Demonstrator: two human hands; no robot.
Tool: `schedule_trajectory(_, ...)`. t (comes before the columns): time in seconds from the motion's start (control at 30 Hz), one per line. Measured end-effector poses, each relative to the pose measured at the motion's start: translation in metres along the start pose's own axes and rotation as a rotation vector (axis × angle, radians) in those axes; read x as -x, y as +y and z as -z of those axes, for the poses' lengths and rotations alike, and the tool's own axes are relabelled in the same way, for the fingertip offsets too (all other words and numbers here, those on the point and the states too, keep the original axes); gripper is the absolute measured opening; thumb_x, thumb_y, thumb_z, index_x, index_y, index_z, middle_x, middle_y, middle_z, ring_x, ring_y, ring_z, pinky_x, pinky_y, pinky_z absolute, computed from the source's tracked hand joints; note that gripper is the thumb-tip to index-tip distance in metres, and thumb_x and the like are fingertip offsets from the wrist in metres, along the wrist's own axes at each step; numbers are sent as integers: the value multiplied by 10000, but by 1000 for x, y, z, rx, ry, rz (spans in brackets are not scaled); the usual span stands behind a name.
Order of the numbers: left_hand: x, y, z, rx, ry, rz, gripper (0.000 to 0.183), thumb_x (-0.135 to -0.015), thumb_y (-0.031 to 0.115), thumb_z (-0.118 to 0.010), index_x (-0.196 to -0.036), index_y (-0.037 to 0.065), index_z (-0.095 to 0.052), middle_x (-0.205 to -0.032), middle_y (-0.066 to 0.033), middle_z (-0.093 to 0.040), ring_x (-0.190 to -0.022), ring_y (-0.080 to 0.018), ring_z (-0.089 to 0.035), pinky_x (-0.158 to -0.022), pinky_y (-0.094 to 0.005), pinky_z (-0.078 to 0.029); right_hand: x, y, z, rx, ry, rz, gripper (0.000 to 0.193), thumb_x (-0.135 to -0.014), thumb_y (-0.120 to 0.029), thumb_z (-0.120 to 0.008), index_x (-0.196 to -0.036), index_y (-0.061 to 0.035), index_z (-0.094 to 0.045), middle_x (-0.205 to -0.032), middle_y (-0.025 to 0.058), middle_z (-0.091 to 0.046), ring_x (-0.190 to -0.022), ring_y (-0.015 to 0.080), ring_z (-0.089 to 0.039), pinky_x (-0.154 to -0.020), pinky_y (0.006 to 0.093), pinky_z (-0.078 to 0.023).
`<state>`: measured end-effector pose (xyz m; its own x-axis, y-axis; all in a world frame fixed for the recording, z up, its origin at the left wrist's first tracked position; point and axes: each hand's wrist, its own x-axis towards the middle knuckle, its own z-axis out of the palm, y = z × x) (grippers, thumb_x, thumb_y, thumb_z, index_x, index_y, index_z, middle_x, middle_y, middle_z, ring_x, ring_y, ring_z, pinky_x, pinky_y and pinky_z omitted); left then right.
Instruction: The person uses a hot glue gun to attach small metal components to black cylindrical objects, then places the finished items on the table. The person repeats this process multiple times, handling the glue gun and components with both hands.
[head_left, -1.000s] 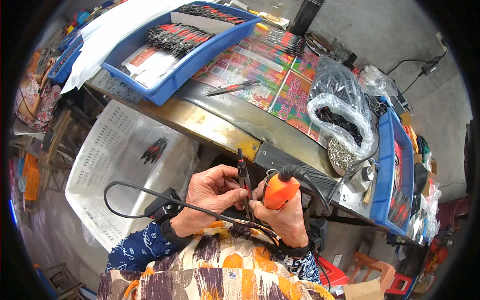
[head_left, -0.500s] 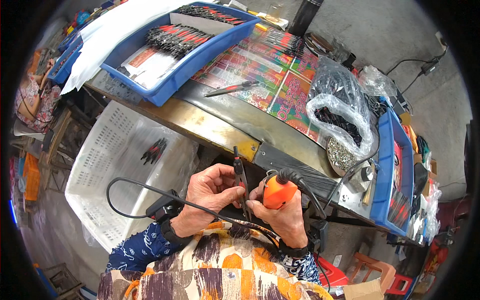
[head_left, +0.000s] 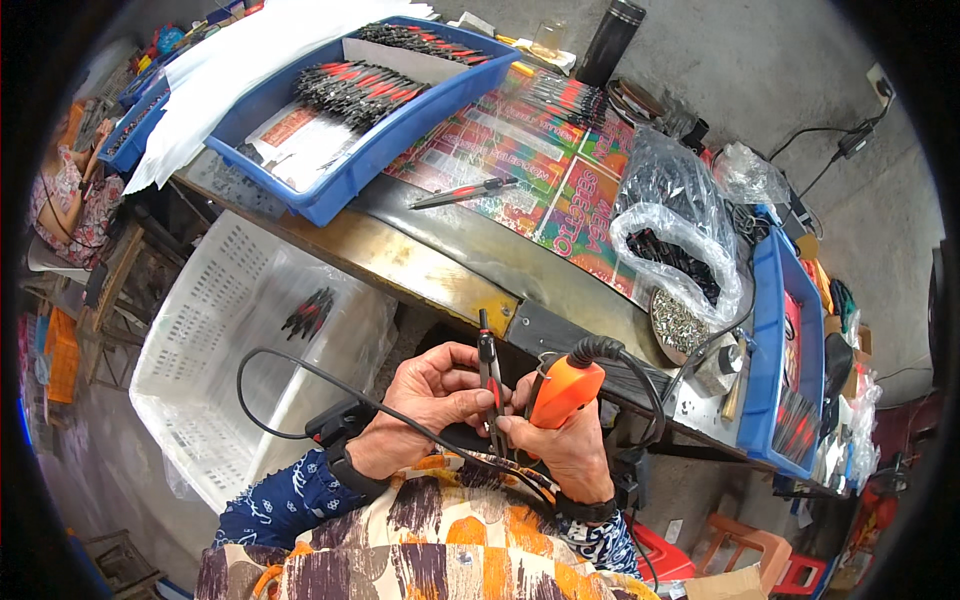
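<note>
My left hand [head_left: 425,405] pinches a black and red drawing compass [head_left: 487,350] between thumb and fingers, just above my lap. The compass stands nearly upright, hinge end up, its legs close together. Wrapped round an orange corded electric screwdriver [head_left: 566,392] is my right hand [head_left: 572,448], its thumb tip against the lower part of the compass. The screwdriver's tip is hidden behind my fingers. A second compass [head_left: 463,193] lies by itself on the metal-edged table [head_left: 430,235] ahead of my hands.
A blue tray [head_left: 330,205] with many compasses stands at the far left of the table. To the right are a plastic bag [head_left: 640,160] of black parts, a bowl of small metal pieces [head_left: 682,325] and another blue tray [head_left: 768,390]. A white basket [head_left: 185,370] sits at left; a black cable [head_left: 300,368] crosses my left wrist.
The screwdriver has tipped, so more of its orange body shows. The compass, still in my left hand, sits slightly farther right and lower in the picture. The view has shifted a little.
</note>
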<state>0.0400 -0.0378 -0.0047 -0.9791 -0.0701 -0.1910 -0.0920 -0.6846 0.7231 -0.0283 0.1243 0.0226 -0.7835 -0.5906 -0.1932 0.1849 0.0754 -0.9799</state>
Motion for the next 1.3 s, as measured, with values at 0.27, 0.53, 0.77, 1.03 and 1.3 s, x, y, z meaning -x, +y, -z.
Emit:
schedule_trajectory(0.27, -4, -7, 8, 92, -31, 49, 340, -835, -3, -658, -1137, 1, -501, -935, -113, -675, -761, -149, -658, -644, -251, -558, -3, 5, -1, -42, -2, -25, 267, -686, 54, -730, -875, -14, -554, -750, -13, -567, -681, 54, -533, -607, 209, -472)
schedule_trajectory(0.53, -4, -8, 8, 89, -27, 79, 320, -847, 22, -657, -1148, -21, -558, -923, -91, -675, -697, -110, -630, -616, -223, -539, -3, 4, -1, -25, 12, -40, 242, -692, 33, -740, -851, -16, -564, -742, -13, -573, -673, 56, -532, -591, 215, -464)
schedule_trajectory(0.77, -2, -1, 4, 3, -21, 109, 293, -850, 51, -667, -1120, -29, -588, -888, -69, -666, -657, -93, -609, -608, -209, -528, -5, 9, 1, 56, 21, -4, 217, -712, -20, -754, -833, -22, -573, -724, -10, -579, -657, 60, -536, -582, 216, -461)
schedule_trajectory(1.03, -1, -4, 5, -28, -25, 92, 284, -866, 57, -651, -1127, -31, -585, -886, -60, -663, -656, -80, -602, -579, -197, -520, 1, -1, 2, 77, 59, -10, 236, -743, -67, -748, -882, -23, -562, -746, -9, -575, -657, 61, -551, -577, 196, -451)
schedule_trajectory(1.3, -2, -7, 6, -50, -49, 51, 317, -867, 73, -654, -1162, -10, -571, -892, -44, -649, -692, -67, -596, -568, -194, -519, 3, 0, 2, -45, 89, 99, 273, -723, -119, -721, -895, -16, -536, -719, 23, -587, -596, 90, -578, -498, 187, -442)
